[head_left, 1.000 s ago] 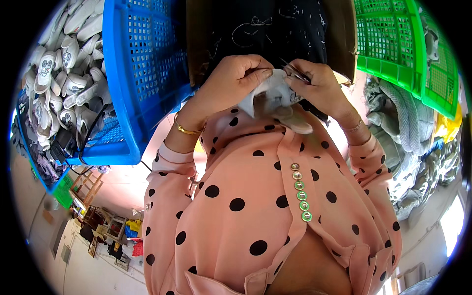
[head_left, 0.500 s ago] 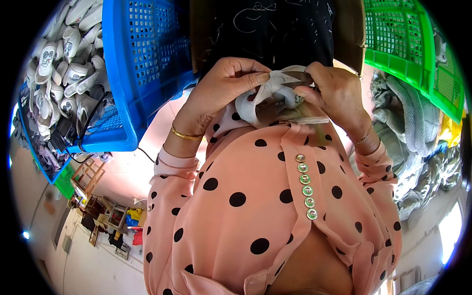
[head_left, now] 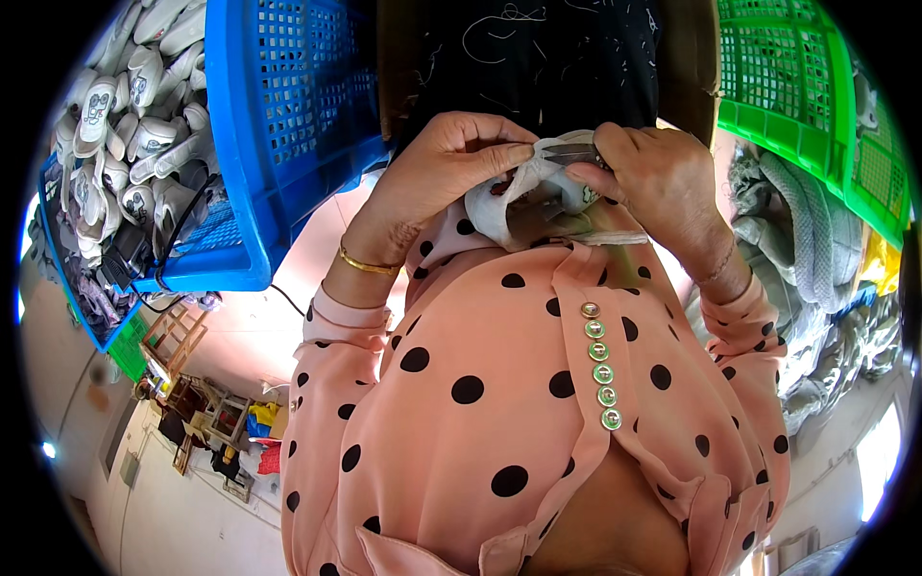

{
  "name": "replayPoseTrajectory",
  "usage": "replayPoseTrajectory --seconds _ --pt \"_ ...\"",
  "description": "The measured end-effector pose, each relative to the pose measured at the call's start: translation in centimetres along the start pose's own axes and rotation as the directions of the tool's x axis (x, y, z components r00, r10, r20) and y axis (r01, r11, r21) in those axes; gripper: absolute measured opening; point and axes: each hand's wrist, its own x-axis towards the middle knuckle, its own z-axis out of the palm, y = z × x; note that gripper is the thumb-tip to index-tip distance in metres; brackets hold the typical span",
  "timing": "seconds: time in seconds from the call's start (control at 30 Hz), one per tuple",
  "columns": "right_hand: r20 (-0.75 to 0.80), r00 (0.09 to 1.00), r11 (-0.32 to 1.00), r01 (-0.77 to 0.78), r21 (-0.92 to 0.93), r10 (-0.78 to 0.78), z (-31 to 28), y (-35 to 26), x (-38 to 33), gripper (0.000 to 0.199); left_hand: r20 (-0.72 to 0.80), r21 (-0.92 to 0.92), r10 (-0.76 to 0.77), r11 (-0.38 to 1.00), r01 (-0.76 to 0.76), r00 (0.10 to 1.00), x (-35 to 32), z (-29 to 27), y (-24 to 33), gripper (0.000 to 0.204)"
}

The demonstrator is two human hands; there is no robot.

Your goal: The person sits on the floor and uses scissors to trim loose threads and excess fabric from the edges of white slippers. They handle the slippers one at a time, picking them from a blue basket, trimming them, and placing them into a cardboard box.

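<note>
A white shoe upper (head_left: pixel 492 213) with a printed patch sits against my front, its opening showing. With thumb and forefinger pressed together, my left hand (head_left: pixel 471 154) pinches its top edge. My right hand (head_left: pixel 653 178) is closed around small metal snips (head_left: pixel 572 153), whose blade points left along that edge toward my left fingertips. The handles are mostly covered by the right fingers. Whether the blades touch the fabric, I cannot tell.
At the left stands a blue plastic crate (head_left: pixel 245 192), beside a heap of pale shoe uppers (head_left: pixel 144 144). A green crate (head_left: pixel 788 86) is at the far right, with a pile of grey shoe uppers (head_left: pixel 797 221) below it. Loose threads lie on my black-clothed lap (head_left: pixel 547 58).
The snips' blade has swung into a flatter line along the upper's edge and its blades look closer together. Both hands keep nearly the same places.
</note>
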Motion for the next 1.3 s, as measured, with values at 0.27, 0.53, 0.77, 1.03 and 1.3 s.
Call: replayPoseTrajectory --seconds 0.27,0.53,0.77,1.03,1.3 --pt "0.044 0.999 0.999 -0.022 -0.030 0.024 -0.3 -0.3 0.2 0.036 -0.025 0.007 0.005 1.000 -0.005 1.000 -0.3 0.3 0.3 0.024" --pt "-0.018 0.999 0.999 0.028 -0.031 -0.028 0.1 -0.2 0.5 0.035 -0.013 0.000 -0.028 1.000 0.028 1.000 -0.2 0.0 0.1 0.021" --pt "-0.068 0.995 0.965 -0.057 0.254 0.077 1.3 0.7 0.1 0.035 0.019 0.014 0.008 1.000 -0.009 1.000 -0.2 -0.2 0.3 0.022" --pt "-0.061 0.994 0.996 0.086 -0.029 -0.087 -0.4 0.3 0.6 0.034 0.001 -0.008 0.002 1.000 -0.002 1.000 -0.2 -0.2 0.3 0.025" --pt "-0.012 0.997 0.987 0.079 -0.141 -0.082 -0.8 -0.1 0.4 0.034 -0.010 -0.027 -0.003 1.000 0.003 1.000 -0.2 -0.1 0.2 0.025"
